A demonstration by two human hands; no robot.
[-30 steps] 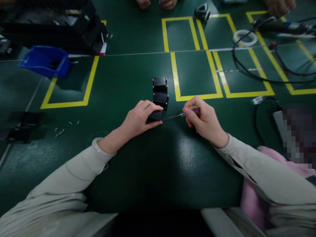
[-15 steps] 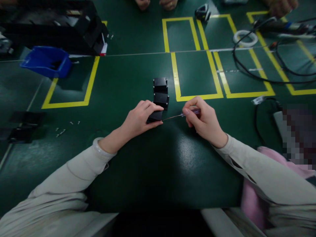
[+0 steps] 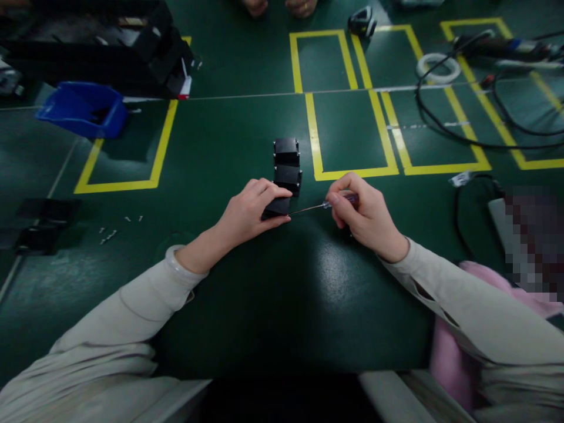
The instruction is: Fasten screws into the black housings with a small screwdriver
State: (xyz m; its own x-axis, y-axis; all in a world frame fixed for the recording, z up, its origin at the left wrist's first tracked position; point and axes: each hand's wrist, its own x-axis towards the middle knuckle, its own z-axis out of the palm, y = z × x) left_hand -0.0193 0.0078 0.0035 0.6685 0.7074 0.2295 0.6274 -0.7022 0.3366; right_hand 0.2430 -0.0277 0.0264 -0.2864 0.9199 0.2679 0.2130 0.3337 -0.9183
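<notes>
My left hand (image 3: pixel 249 211) grips a small black box (image 3: pixel 277 207) lying on the green table (image 3: pixel 247 311). My right hand (image 3: pixel 363 216) holds a thin screwdriver (image 3: pixel 324 205) by its handle, and the shaft points left with its tip at the right side of that box. Two more black boxes (image 3: pixel 286 164) stand in a row just behind the held one, touching each other.
A blue bin (image 3: pixel 81 108) and black parts sit at the far left. Small screws (image 3: pixel 112 229) lie loose on the left. Yellow taped rectangles (image 3: pixel 348 132) mark the table. Cables and a white tape roll (image 3: pixel 437 66) lie far right. Another person's hands (image 3: pixel 277 6) show at the far edge.
</notes>
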